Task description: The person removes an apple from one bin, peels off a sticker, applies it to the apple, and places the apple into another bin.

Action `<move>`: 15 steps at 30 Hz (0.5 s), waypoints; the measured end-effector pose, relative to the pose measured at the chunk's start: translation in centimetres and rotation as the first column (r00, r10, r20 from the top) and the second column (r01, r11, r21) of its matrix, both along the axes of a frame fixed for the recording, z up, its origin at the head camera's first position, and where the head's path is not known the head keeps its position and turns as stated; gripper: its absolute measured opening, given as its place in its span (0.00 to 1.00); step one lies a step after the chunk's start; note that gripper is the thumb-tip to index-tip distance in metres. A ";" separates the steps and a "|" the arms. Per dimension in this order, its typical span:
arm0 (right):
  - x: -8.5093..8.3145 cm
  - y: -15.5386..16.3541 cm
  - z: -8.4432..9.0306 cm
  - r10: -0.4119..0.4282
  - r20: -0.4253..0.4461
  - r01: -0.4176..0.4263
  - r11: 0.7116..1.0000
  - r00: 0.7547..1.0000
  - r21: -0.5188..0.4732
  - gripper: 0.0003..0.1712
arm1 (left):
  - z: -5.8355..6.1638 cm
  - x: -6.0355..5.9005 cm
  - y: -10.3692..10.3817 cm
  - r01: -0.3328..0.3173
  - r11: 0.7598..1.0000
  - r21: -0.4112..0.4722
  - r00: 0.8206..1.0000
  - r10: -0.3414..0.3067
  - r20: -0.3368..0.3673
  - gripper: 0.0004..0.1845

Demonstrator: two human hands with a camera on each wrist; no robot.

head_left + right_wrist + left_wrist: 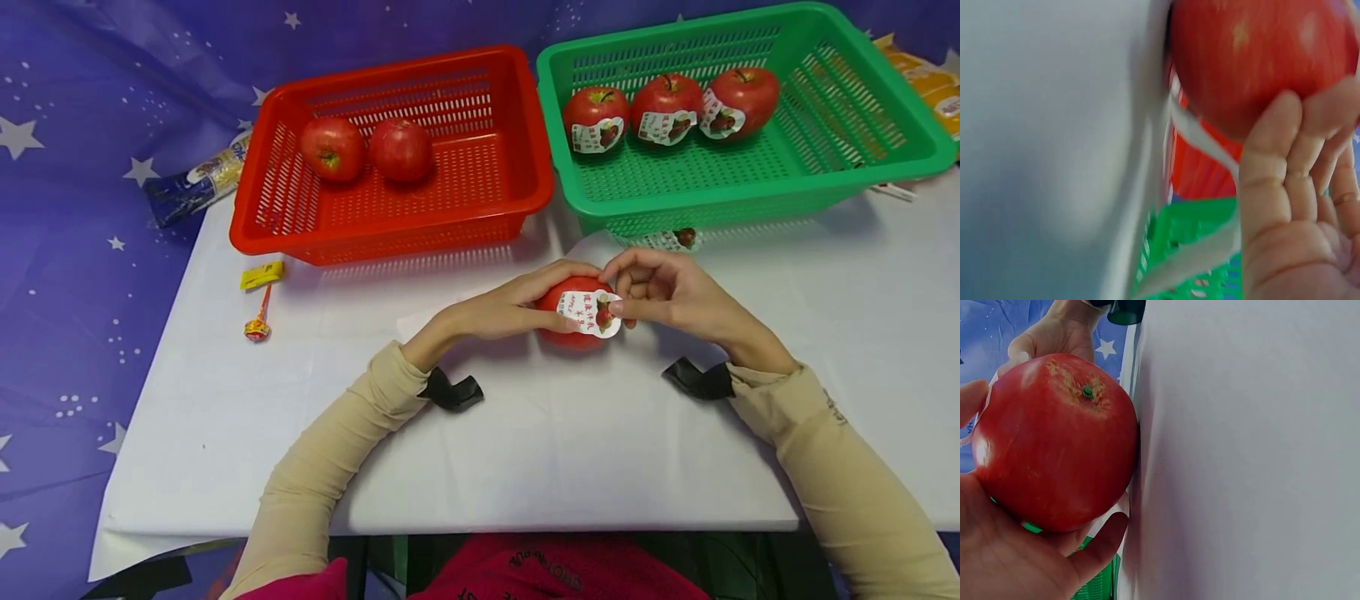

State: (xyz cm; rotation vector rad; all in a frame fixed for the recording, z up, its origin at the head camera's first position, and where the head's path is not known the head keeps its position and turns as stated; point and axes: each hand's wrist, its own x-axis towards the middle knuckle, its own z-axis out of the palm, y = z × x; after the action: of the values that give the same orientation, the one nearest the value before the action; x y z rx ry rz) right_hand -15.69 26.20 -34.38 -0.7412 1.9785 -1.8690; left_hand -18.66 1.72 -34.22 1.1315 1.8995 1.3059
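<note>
We count two apples (333, 150) in red basket (390, 225), three labelled apples (667, 93) in green basket (750, 190), sixth apple (1057, 450) on surface (585, 467). Our left grip (517, 304) clasps sixth apple; our right grip (667, 287) pinches its label (581, 307).

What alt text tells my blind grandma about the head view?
A person's left hand holds a red apple while the right hand touches its sticker. Behind on the white table, a red basket holds two apples and a green basket three stickered ones.
</note>
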 end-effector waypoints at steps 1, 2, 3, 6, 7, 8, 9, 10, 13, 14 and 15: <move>0.0 0.1 0.0 0.002 -0.007 -0.002 1.000 1.000 0.003 0.18 | 0.0 0.0 0.0 -0.001 1.000 0.006 1.000 0.001 0.006 0.29; -0.1 0.1 0.0 0.001 -0.016 -0.001 1.000 1.000 0.007 0.19 | -0.1 0.0 0.0 -0.003 1.000 0.011 1.000 0.003 0.016 0.29; -0.1 0.2 -0.1 -0.005 -0.040 0.006 1.000 0.999 0.031 0.19 | -0.1 0.0 0.0 -0.004 1.000 0.017 1.000 0.004 0.024 0.29; -0.2 0.4 -0.2 -0.011 -0.080 0.017 0.996 0.997 0.082 0.18 | -0.2 -0.1 0.0 -0.001 0.999 0.044 1.000 0.000 0.030 0.28; -0.2 0.4 -0.2 -0.016 -0.089 0.024 0.996 0.996 0.087 0.18 | -0.2 -0.1 0.0 0.001 0.999 0.048 1.000 -0.003 0.030 0.28; -0.2 0.3 -0.2 -0.020 -0.092 0.028 0.996 0.996 0.083 0.17 | -0.2 0.0 0.0 0.004 0.999 0.050 1.000 -0.005 0.023 0.27; -0.2 0.3 -0.1 -0.027 -0.099 0.034 0.997 0.995 0.076 0.17 | -0.2 0.0 0.0 0.006 0.999 0.052 1.000 -0.007 0.009 0.27; -0.1 0.1 0.0 -0.027 -0.085 0.031 0.998 0.996 0.049 0.18 | -0.2 0.1 0.1 0.003 0.999 0.045 1.000 -0.003 -0.002 0.26; 0.5 -0.6 0.4 -0.063 -0.136 0.074 0.994 0.989 0.080 0.19 | -0.2 0.2 0.3 -0.028 1.000 0.015 0.999 0.028 -0.045 0.23; 0.8 -0.9 0.5 -0.078 -0.160 0.098 0.988 0.984 0.121 0.21 | -0.2 0.3 0.4 -0.042 0.999 0.006 0.997 0.042 -0.058 0.21; 1.0 -1.2 0.7 -0.095 -0.191 0.129 0.976 0.977 0.176 0.24 | -0.3 0.4 0.5 -0.056 0.998 0.000 0.996 0.056 -0.064 0.20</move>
State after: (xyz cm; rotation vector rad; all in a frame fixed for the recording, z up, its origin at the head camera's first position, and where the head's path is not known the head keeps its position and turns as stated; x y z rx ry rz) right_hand -14.68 25.03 -33.73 -0.7827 2.3177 -1.6956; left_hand -18.30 2.21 -34.48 1.1394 1.9910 1.3118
